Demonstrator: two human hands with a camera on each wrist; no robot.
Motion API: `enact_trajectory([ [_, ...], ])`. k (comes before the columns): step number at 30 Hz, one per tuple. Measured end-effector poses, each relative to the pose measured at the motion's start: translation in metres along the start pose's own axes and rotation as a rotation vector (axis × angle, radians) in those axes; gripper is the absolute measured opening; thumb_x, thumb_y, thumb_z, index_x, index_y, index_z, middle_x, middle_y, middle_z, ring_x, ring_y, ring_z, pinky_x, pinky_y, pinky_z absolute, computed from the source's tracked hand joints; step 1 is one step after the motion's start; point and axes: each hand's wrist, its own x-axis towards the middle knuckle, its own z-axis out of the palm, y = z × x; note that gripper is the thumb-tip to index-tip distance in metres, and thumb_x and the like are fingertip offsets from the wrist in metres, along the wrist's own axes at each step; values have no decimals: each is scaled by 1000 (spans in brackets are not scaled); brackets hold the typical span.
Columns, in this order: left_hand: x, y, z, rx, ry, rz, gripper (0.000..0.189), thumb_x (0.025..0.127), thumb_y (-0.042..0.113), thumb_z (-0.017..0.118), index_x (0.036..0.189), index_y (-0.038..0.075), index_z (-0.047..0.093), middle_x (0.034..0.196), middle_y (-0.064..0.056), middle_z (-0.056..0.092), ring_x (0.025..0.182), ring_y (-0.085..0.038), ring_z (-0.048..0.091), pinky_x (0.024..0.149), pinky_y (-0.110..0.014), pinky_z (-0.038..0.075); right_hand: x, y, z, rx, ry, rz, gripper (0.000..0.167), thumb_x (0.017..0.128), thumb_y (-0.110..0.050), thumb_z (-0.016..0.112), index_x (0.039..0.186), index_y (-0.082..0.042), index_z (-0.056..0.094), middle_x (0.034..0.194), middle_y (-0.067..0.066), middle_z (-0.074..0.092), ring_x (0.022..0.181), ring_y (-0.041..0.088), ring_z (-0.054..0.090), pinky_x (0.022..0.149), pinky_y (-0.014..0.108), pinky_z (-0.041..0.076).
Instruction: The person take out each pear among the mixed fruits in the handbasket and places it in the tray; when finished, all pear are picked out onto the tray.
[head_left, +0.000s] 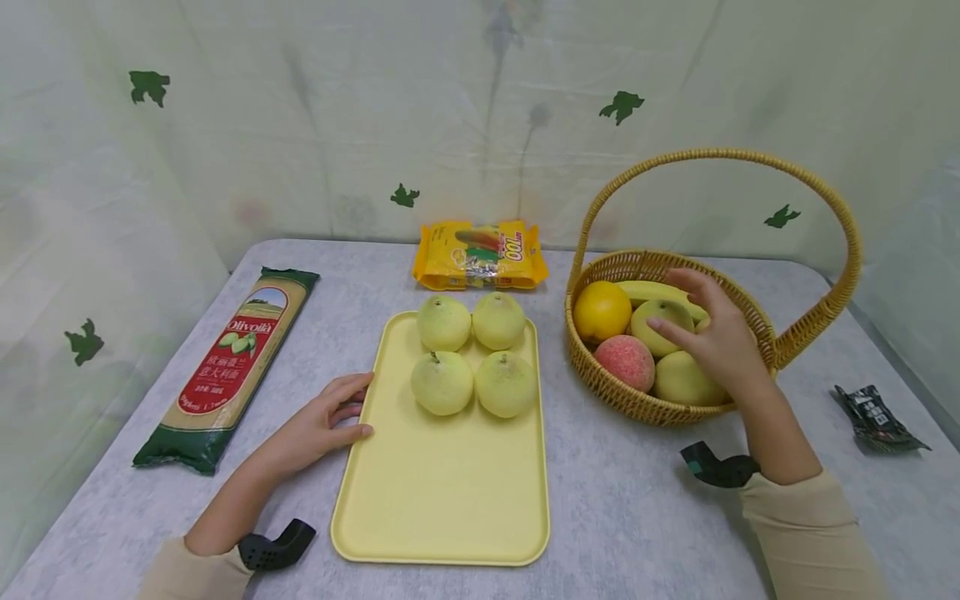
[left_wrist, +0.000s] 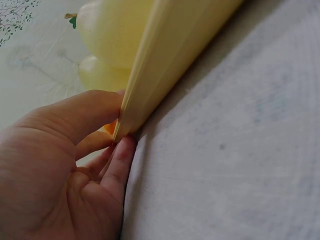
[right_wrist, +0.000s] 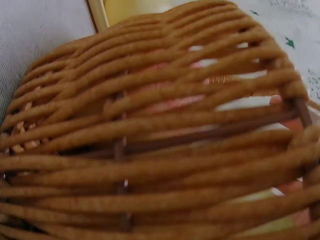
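Observation:
My left hand holds the left edge of a yellow rectangular tray. In the left wrist view, the thumb lies at the rim of the tray and fingertips reach beneath it. Several round yellow-green pears sit grouped on the tray's far half. Over the wicker basket hovers my right hand, thumb and fingers apart, with nothing gripped. Its thumb is by a green pear. Around that lie an orange, a peach, a banana and another pear. Wickerwork fills the right wrist view.
A tall hooped handle arches over the basket. Behind the tray lies a yellow packet. A pasta bag is on the left, and a small black wrapper on the far right. A pale curtain hangs behind the table.

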Motion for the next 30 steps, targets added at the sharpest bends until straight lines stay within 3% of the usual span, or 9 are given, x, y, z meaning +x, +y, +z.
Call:
enact_trajectory([
  [12, -1, 1, 0, -23, -7, 17, 72, 83, 15, 65, 140, 0, 24, 139, -17, 24, 118, -31, 35, 91, -12, 35, 0, 10, -3, -18, -120, 157, 69, 80, -31, 68, 135, -6, 34, 135, 13, 36, 121, 34, 32, 96, 54, 28],
  [23, 0, 0, 0, -12, -3, 6, 72, 83, 16, 66, 140, 0, 24, 139, -17, 24, 118, -30, 35, 91, -11, 35, 0, 11, -4, -21, -225, 229, 74, 81, -36, 66, 137, -3, 29, 137, 18, 31, 121, 36, 30, 97, 54, 27],
  [30, 0, -1, 0, -22, 1, 10, 73, 83, 15, 66, 140, -1, 24, 138, -17, 23, 118, -30, 34, 91, -11, 34, 3, 12, -5, -86, -279, 242, 75, 82, -41, 63, 137, -3, 30, 137, 18, 30, 124, 37, 25, 99, 55, 23],
])
